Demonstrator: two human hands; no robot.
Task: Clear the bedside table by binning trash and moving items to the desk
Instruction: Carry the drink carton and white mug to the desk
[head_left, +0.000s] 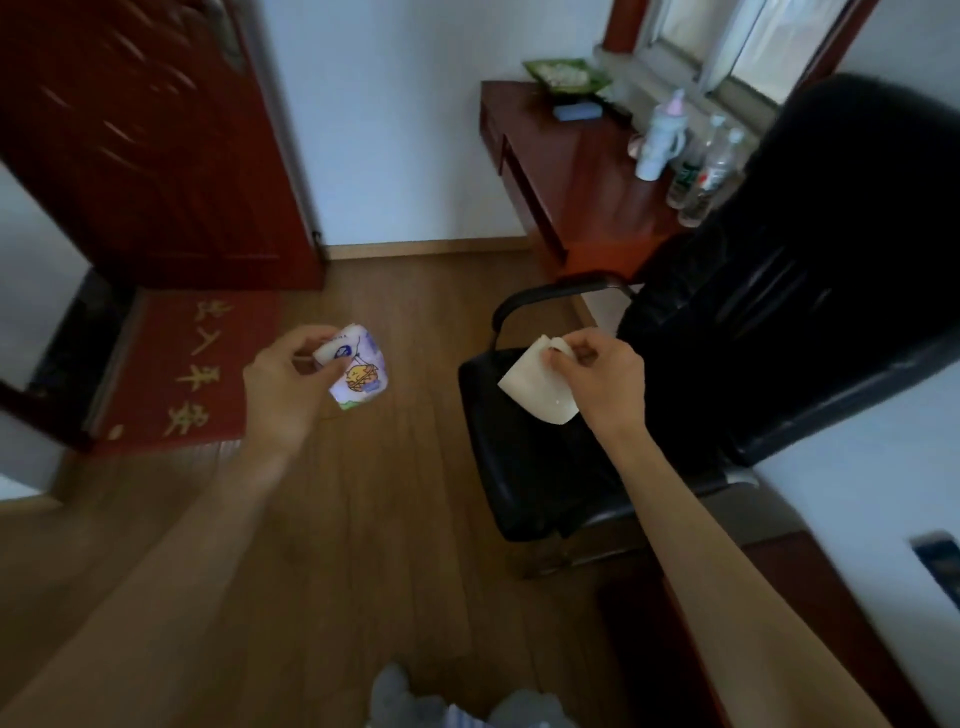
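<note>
From the head view, a small printed packet (358, 371) with a cartoon figure is held in the left hand (283, 387), fingers closed around it, above the wooden floor (363, 519); a pale sheet of tissue (537, 387) is pinched between thumb and fingertips of the right hand (597, 376), over the seat of a black office chair (753, 322); the desk (582, 176), bearing bottles (701, 171), is seen beyond, well apart from both hands.

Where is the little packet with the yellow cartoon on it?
The cartoon packet is pinched in the left hand, held up over the wooden floor, between the red doormat and the black chair.
</note>
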